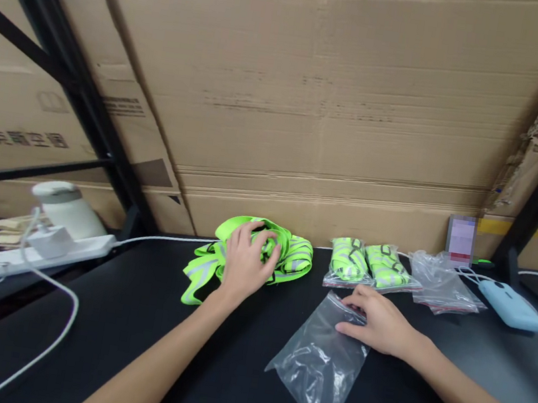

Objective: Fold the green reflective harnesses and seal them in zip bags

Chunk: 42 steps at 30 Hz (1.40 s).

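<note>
Nearest me, under the right hand [378, 324], a clear zip bag [320, 361] lies flat on the black table [202, 380], fingertips pressing its mouth edge, seemingly to keep it from sliding. Left of that, the left hand [245, 263] clutches a bunched neon-green reflective vest [291, 255]. Beyond the right hand sit two bagged vests [369, 265], with spare empty bags [442, 281] beside them against the cardboard [324, 102].

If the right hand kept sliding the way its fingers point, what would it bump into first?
The right hand points left across the clear plastic zip bag. Past the bag's edge lies bare black table; then probably the left hand's wrist, though depth is unclear.
</note>
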Available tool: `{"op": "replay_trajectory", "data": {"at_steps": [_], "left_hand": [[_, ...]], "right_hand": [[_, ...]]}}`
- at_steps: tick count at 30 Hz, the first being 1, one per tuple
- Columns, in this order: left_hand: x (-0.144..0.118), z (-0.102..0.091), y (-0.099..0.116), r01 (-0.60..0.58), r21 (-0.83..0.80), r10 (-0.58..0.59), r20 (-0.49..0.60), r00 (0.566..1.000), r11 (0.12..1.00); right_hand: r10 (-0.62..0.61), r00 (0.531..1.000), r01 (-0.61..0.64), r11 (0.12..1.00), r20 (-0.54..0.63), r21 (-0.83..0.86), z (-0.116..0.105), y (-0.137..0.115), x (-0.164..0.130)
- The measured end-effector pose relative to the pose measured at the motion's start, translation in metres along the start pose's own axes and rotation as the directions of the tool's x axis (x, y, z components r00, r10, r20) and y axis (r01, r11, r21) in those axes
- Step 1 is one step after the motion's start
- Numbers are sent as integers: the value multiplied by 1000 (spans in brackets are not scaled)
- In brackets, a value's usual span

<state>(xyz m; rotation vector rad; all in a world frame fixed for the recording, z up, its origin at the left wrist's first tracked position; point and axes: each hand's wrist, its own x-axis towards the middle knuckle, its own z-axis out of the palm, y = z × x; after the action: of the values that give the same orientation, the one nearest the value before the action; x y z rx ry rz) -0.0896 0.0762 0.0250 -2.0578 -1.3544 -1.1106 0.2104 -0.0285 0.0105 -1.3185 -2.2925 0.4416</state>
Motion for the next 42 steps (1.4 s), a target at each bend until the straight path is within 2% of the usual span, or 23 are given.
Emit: {"op": "replay_trajectory", "data": {"at_steps": [4,7,8,9,10,11,12,16,18,19,20,21,23,24,25,26,30,34,36,39,41,42], "left_hand": [[-6,2,14,-75,-46,77,45,996,996],[-12,10,17,-54,-3,54,116,992,999],[-14,12,16,-46,21,43,141,989,999],[-15,14,15,-42,42,35,163,986,998],[-17,16,14,-40,56,29,182,983,998],[-17,17,13,-39,63,26,194,981,997],[-18,18,12,-38,66,24,203,979,997],[-18,19,11,-42,70,25,219,975,997],[-19,19,11,-56,67,39,225,974,996],[-19,20,11,-60,66,44,226,973,996],[-20,20,12,-62,65,46,225,973,996],[-20,20,11,-63,65,47,225,973,996],[-20,20,11,-62,65,46,226,973,996],[-20,20,11,-62,64,46,228,973,996],[-20,20,11,-64,63,48,230,972,996],[-20,20,11,-64,62,48,231,972,996],[-20,19,11,-60,66,43,234,971,996],[-20,20,11,-61,71,43,239,970,996],[-20,20,11,-61,71,42,244,969,996],[-20,19,11,-60,72,40,249,968,996],[-20,18,12,-58,76,37,252,967,995],[-20,18,12,-58,78,36,254,966,995]], "right_hand": [[8,1000,-6,952,-6,307,6,7,4],[99,993,-122,772,72,624,1,15,9],[147,988,-132,718,36,684,-5,21,12],[211,976,-108,699,-60,707,-12,28,14],[280,937,-64,722,-207,689,-20,37,16],[354,835,-8,773,-421,635,-31,47,17],[389,750,21,795,-535,606,-42,58,17],[396,440,55,884,-806,464,-86,99,6],[336,338,33,929,-879,368,-101,111,-5],[300,325,12,947,-897,321,-106,115,-11],[249,355,-27,966,-901,256,-109,118,-16],[171,441,-97,985,-881,142,-111,119,-19],[37,672,-217,965,-740,-149,-110,121,-24],[7,767,-242,929,-642,-280,-108,122,-25],[-1,828,-249,896,-561,-369,-106,122,-25],[6,856,-251,879,-517,-404,-105,122,-24],[37,871,-257,884,-490,-390,-101,122,-21],[-13,919,-145,918,-395,-368,-95,124,-17],[-56,925,-113,905,-377,-409,-91,124,-16],[-129,874,-137,861,-469,-491,-92,123,-18],[-158,814,-210,818,-560,-536,-97,124,-21],[-152,799,-251,794,-581,-553,-100,126,-22]]}}
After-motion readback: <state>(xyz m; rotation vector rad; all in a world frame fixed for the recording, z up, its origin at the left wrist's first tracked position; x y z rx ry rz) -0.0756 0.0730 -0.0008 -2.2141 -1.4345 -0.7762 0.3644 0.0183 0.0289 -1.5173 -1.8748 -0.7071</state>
